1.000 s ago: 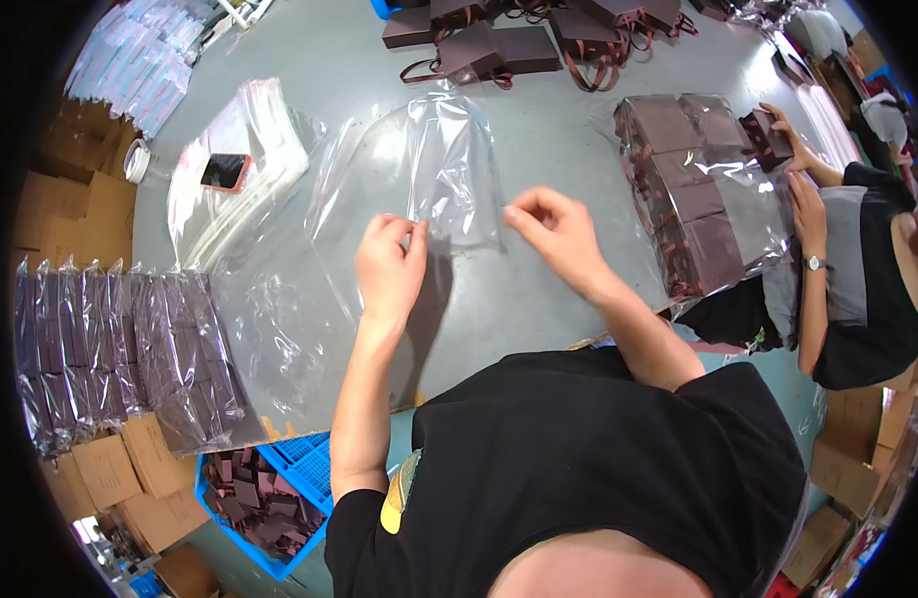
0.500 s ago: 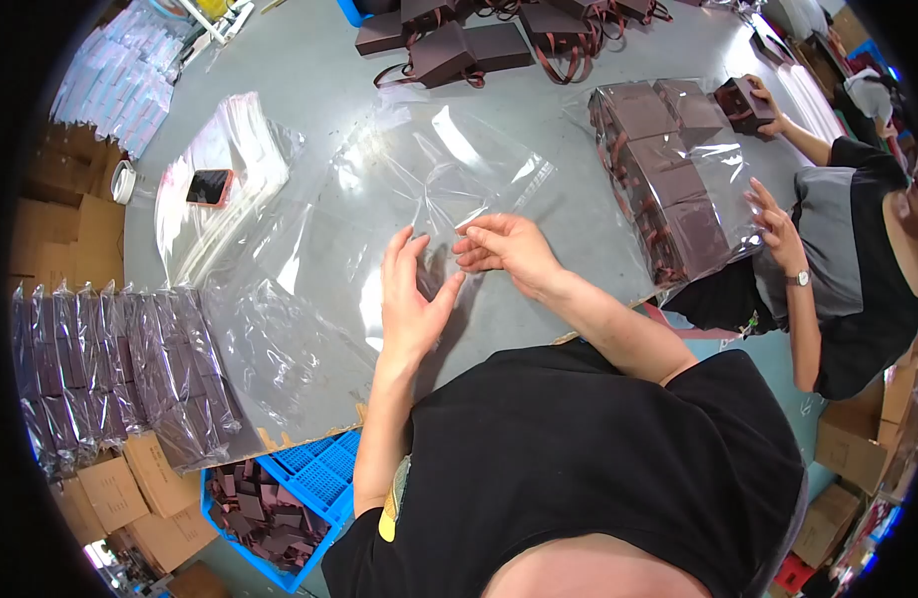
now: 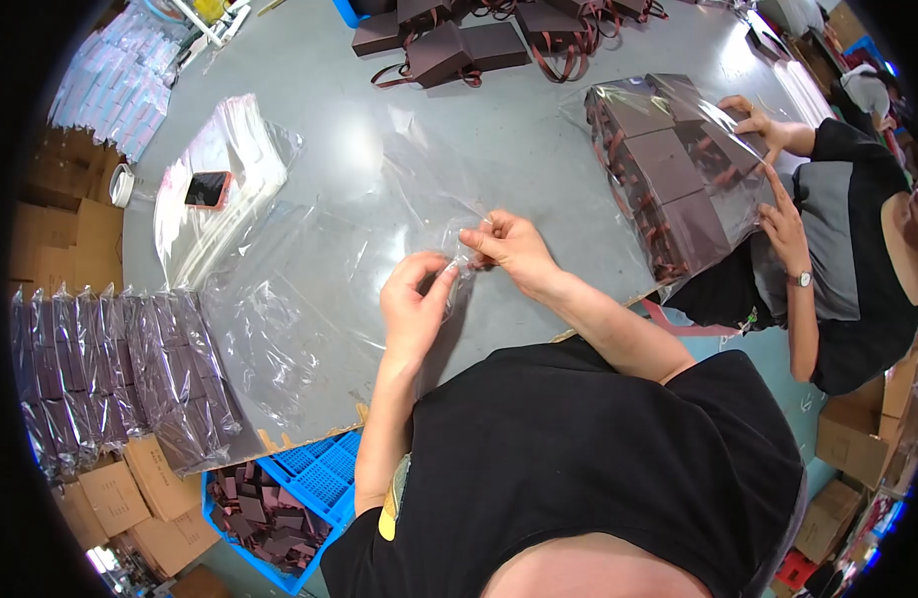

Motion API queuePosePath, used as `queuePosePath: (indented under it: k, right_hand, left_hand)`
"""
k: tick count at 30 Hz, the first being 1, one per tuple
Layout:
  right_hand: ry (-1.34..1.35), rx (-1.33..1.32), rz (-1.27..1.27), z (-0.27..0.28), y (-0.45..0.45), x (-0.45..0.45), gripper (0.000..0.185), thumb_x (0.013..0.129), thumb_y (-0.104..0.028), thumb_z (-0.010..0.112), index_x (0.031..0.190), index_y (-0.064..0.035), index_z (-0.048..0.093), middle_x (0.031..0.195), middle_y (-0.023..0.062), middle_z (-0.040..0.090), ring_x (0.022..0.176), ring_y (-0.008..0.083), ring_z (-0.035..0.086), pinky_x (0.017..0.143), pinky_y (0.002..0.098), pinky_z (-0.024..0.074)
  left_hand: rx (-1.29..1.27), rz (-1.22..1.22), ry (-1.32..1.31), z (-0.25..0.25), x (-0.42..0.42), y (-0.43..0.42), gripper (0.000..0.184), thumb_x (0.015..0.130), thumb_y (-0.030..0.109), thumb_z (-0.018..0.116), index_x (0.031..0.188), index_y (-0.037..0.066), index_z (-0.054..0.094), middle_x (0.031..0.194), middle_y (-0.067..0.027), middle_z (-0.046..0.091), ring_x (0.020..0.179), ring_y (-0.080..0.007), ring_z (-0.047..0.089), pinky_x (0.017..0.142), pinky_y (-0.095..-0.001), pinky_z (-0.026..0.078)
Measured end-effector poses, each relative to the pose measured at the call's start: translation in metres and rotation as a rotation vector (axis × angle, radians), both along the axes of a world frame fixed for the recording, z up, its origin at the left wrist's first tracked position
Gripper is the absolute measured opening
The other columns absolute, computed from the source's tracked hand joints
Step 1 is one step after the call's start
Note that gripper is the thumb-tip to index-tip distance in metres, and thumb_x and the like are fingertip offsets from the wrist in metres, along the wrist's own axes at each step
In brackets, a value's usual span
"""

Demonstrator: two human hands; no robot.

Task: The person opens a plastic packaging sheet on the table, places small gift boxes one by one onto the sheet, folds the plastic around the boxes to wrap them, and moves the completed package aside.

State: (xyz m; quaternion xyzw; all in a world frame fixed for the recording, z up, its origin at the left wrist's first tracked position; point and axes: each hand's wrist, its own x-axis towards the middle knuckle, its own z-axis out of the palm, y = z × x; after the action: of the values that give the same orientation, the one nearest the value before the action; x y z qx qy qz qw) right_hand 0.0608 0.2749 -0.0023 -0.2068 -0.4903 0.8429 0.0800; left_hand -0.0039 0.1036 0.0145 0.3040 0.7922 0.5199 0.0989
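A clear plastic bag [image 3: 429,184] stretches over the grey table in front of me, its near edge gathered at my fingers. My left hand [image 3: 416,297] pinches the bag's edge between thumb and forefinger. Close beside it, my right hand [image 3: 514,251] also grips the film, thumb pressed against bent fingers. More flat clear plastic [image 3: 280,334] lies to the left of my hands. On the right, a co-worker's hands [image 3: 778,214] touch a clear bag filled with dark brown boxes [image 3: 668,164].
Dark boxes with ribbons [image 3: 469,50] lie at the far edge. A phone [image 3: 208,189] rests on a stack of plastic bags [image 3: 230,149]. Bagged boxes [image 3: 120,369] stand at left. Below the table edge sits a blue crate [image 3: 319,478] of brown pieces.
My hands have closed on the bag's edge, and the film has been drawn up and narrowed. The co-worker's box has gone into the bag, and both their hands now touch that bag.
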Motion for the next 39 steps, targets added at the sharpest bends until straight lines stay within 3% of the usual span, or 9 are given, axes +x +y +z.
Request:
queuePosePath:
  k: [4, 11, 20, 25, 28, 30, 33, 37, 39]
  right_hand:
    - [0.049, 0.025, 0.110, -0.012, 0.004, 0.000, 0.025, 0.088, -0.022, 0.079, 0.094, -0.0075, 0.060, 0.092, 0.0052, 0.068, 0.083, 0.0130, 0.069, 0.074, 0.0283, 0.0569]
    - [0.262, 0.591, 0.240, 0.055, -0.013, 0.006, 0.099, 0.074, -0.035, 0.086, 0.152, -0.0080, 0.031, 0.151, 0.0152, 0.041, 0.138, 0.0331, 0.043, 0.114, 0.0462, 0.0356]
    - [0.942, 1.630, -0.101, 0.093, -0.006, -0.037, 0.041, 0.081, -0.005, 0.065, 0.121, -0.0104, 0.068, 0.126, 0.0080, 0.064, 0.118, 0.0253, 0.059, 0.106, 0.0470, 0.0459]
    - [0.764, 1.914, 0.400, 0.036, 0.008, -0.081, 0.020, 0.084, -0.014, 0.059, 0.100, -0.0113, 0.071, 0.102, 0.0057, 0.069, 0.102, 0.0259, 0.064, 0.112, 0.0496, 0.0389]
    - [0.600, 1.911, 0.654, 0.032, 0.008, -0.092, 0.012, 0.082, -0.011, 0.059, 0.091, -0.0110, 0.069, 0.090, 0.0049, 0.066, 0.099, 0.0238, 0.064, 0.112, 0.0483, 0.0376]
    - [0.543, 1.845, 0.774, 0.032, 0.001, -0.100, 0.011, 0.082, -0.010, 0.061, 0.091, -0.0101, 0.068, 0.089, 0.0061, 0.066, 0.098, 0.0238, 0.064, 0.109, 0.0462, 0.0394]
    - [0.417, 1.571, 1.009, 0.049, 0.002, -0.115, 0.019, 0.084, -0.014, 0.066, 0.102, -0.0072, 0.070, 0.100, 0.0103, 0.069, 0.100, 0.0274, 0.065, 0.101, 0.0425, 0.0457]
    - [0.282, 1.122, 0.933, 0.095, 0.059, -0.149, 0.046, 0.081, -0.025, 0.076, 0.122, -0.0081, 0.066, 0.123, 0.0160, 0.066, 0.111, 0.0329, 0.062, 0.097, 0.0406, 0.0498]
    - [0.487, 1.705, 0.458, 0.089, 0.118, -0.197, 0.055, 0.075, -0.023, 0.079, 0.126, -0.0107, 0.064, 0.132, 0.0142, 0.060, 0.123, 0.0328, 0.054, 0.105, 0.0420, 0.0448]
  left_hand:
    - [0.115, 0.028, -0.245, -0.003, -0.007, -0.008, 0.011, 0.089, 0.004, 0.070, 0.099, 0.001, 0.070, 0.089, -0.0073, 0.071, 0.079, -0.0147, 0.063, 0.074, -0.0275, 0.050]
    - [0.995, -0.065, -0.731, 0.034, -0.009, -0.004, 0.013, 0.096, 0.005, 0.061, 0.107, 0.008, 0.065, 0.129, -0.0146, 0.060, 0.121, -0.0287, 0.059, 0.105, -0.0482, 0.047]
    - [1.252, -0.381, -0.577, 0.009, -0.033, -0.046, 0.018, 0.093, 0.010, 0.065, 0.110, 0.009, 0.058, 0.128, -0.0097, 0.061, 0.120, -0.0285, 0.059, 0.114, -0.0495, 0.037]
    - [0.666, 0.247, -1.054, 0.000, 0.030, -0.082, 0.036, 0.093, 0.013, 0.062, 0.124, -0.002, 0.054, 0.120, -0.0183, 0.064, 0.115, -0.0323, 0.061, 0.109, -0.0463, 0.042]
    - [0.327, -0.443, -1.095, 0.068, 0.062, -0.085, 0.036, 0.092, 0.005, 0.062, 0.126, -0.008, 0.056, 0.123, -0.0201, 0.064, 0.117, -0.0283, 0.062, 0.105, -0.0394, 0.045]
    - [0.279, -0.628, -0.623, 0.083, 0.051, -0.087, 0.036, 0.085, 0.002, 0.071, 0.118, -0.007, 0.061, 0.127, -0.0230, 0.063, 0.119, -0.0300, 0.061, 0.104, -0.0390, 0.045]
    - [-0.184, 0.028, 0.303, 0.079, 0.026, -0.067, 0.047, 0.075, 0.008, 0.079, 0.119, 0.000, 0.065, 0.130, -0.0225, 0.059, 0.123, -0.0371, 0.057, 0.104, -0.0413, 0.044]
    - [-0.580, 0.129, 0.269, 0.024, -0.007, -0.084, 0.054, 0.073, 0.014, 0.082, 0.123, 0.005, 0.064, 0.142, -0.0209, 0.051, 0.131, -0.0398, 0.047, 0.107, -0.0457, 0.040]
    - [-0.587, 0.127, 0.291, 0.023, -0.006, -0.089, 0.056, 0.073, 0.015, 0.083, 0.124, 0.005, 0.064, 0.140, -0.0209, 0.051, 0.131, -0.0393, 0.047, 0.108, -0.0472, 0.037]
